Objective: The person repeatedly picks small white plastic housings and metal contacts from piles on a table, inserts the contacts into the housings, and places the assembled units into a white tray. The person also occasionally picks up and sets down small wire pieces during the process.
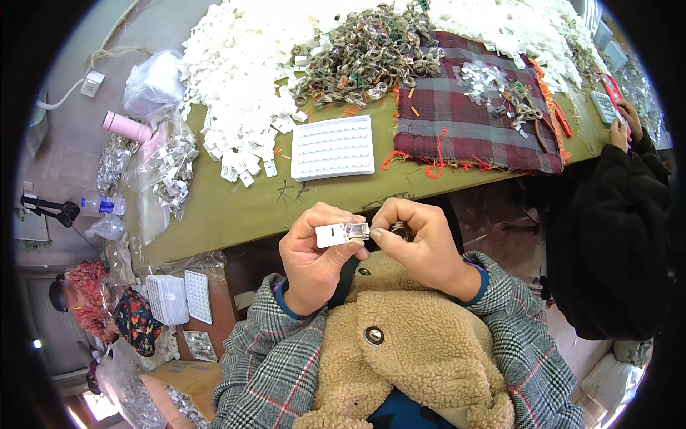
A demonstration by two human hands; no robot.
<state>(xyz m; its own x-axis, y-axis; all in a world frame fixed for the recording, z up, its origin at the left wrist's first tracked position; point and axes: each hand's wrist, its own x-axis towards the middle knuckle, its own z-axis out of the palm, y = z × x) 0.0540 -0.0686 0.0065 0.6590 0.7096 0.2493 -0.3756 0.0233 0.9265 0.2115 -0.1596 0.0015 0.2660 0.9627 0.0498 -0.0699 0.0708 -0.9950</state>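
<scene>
A small white plastic casing [329, 236] with a clear, shiny end is pinched between the thumb and fingers of my left hand [306, 268]. My right hand [429, 247] is closed, its thumb and forefinger meeting at the clear end of that casing. Within its curled fingers sits a dark brown coiled bundle [401, 229], partly hidden, which looks like cable. Both hands are above my lap, in front of the table edge. Just beyond them on the table lies a white tray [333, 171] with rows of small raised or hollow spots.
White casings [239, 93] pile up at the left of the green table [286, 200], beside a heap of coiled cables [364, 61]. Plaid cloth [457, 114] bears clear bits and coils. Another person [607, 243] works at right; stacked trays [167, 300] stand lower left.
</scene>
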